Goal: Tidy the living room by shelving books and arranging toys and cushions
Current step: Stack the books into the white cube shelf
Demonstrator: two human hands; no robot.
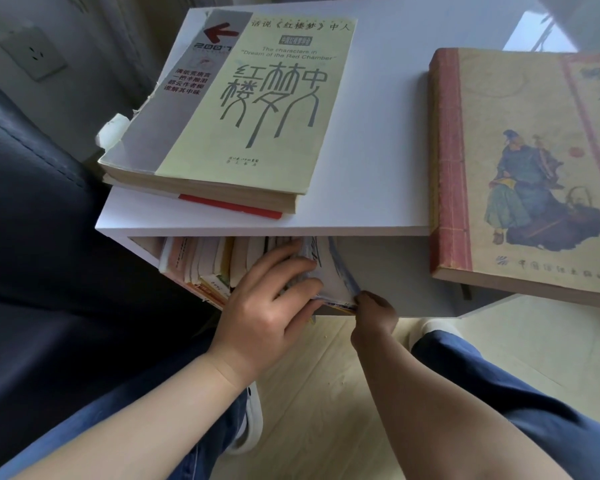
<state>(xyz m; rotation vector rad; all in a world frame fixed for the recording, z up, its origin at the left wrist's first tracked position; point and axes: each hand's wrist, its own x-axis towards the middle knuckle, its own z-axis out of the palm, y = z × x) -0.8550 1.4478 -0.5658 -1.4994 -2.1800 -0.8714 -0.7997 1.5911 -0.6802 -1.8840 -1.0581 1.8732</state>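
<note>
Both hands were close together on one floppy book [333,284], which stood at the right end of a row of books [201,268] inside the smooth white shelf [371,133]. The left hand [271,306] curled its fingers over the page edges. The right hand [374,317] pinched the bent lower corner. A worn yellow paperback [250,105] lay flat on top, with a thick red-spined book [520,168] well apart from it.

A dark sofa [32,237] fills the left side, under a grey wall [84,105] with a white socket [33,53]. The floor [326,393] is pale wood planks, brighter toward the right.
</note>
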